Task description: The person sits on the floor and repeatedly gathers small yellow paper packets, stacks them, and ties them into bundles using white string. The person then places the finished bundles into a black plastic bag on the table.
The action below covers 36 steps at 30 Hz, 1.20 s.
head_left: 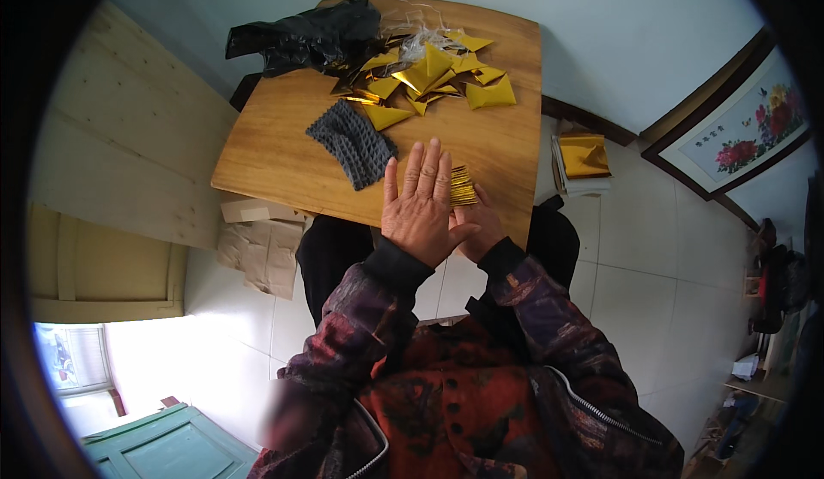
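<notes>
My left hand (418, 207) is spread nearly flat over the table's near edge, back upward, with its fingers pointing away from me. Just right of its fingers is a small stack of gold foil paper (463, 186), its layered edges showing as thin lines. My right hand (483, 221) is against the stack's near right side and seems to grip it. The left thumb and palm partly cover the right hand, so most of its fingers are hidden. Left of my left hand lies a dark grey knitted piece (354, 144) with a bumpy texture.
Folded gold foil pieces (490, 93) are heaped on the wooden table (266, 136), with clear plastic wrap (422, 45) among them. A black plastic bag (309, 37) lies at the far left. More gold paper (583, 154) sits low at right. Flattened cardboard (262, 256) is on the floor.
</notes>
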### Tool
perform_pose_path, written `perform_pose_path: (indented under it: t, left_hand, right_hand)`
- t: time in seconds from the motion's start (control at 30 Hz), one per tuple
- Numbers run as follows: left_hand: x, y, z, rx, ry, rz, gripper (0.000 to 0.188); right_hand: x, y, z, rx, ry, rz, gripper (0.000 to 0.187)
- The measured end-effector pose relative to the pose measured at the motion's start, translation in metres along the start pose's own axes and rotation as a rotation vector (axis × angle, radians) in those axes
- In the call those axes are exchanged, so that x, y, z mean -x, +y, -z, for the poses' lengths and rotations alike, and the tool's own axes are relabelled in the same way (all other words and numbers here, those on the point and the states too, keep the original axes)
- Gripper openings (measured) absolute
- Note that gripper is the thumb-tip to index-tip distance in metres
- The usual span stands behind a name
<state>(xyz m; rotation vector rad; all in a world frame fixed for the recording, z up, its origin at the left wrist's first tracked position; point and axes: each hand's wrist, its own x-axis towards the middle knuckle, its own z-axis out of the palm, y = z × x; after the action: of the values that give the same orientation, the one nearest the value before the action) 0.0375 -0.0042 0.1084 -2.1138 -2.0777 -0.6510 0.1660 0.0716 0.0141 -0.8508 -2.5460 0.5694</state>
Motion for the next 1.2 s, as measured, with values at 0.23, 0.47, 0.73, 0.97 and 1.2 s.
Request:
perform_pose_path:
  t: [0.23, 0.47, 0.73, 0.97, 1.2]
  left_hand:
    - [-0.002, 0.003, -0.001, -0.053, -0.181, 0.064, 0.104]
    - [0.008, -0.023, 0.004, 0.194, 0.001, 0.122, 0.089]
    - [0.016, -0.055, -0.026, 0.976, 0.004, 0.377, 0.046]
    - [0.079, -0.148, -0.011, 2.032, 0.332, 1.039, 0.023]
    - [0.064, -0.234, 0.008, 1.761, 0.587, 1.241, 0.02]
  right_hand:
    - [0.003, 0.001, -0.001, -0.002, -0.026, -0.016, 0.037]
    - [0.0, 0.001, 0.0, 0.017, -0.063, -0.052, 0.039]
    - [0.003, 0.009, 0.003, -0.329, 0.06, -0.045, 0.051]
    - [0.015, 0.025, 0.015, -1.062, 0.165, -0.201, 0.059]
    - [0.018, 0.004, 0.022, -0.564, 0.121, -0.118, 0.051]
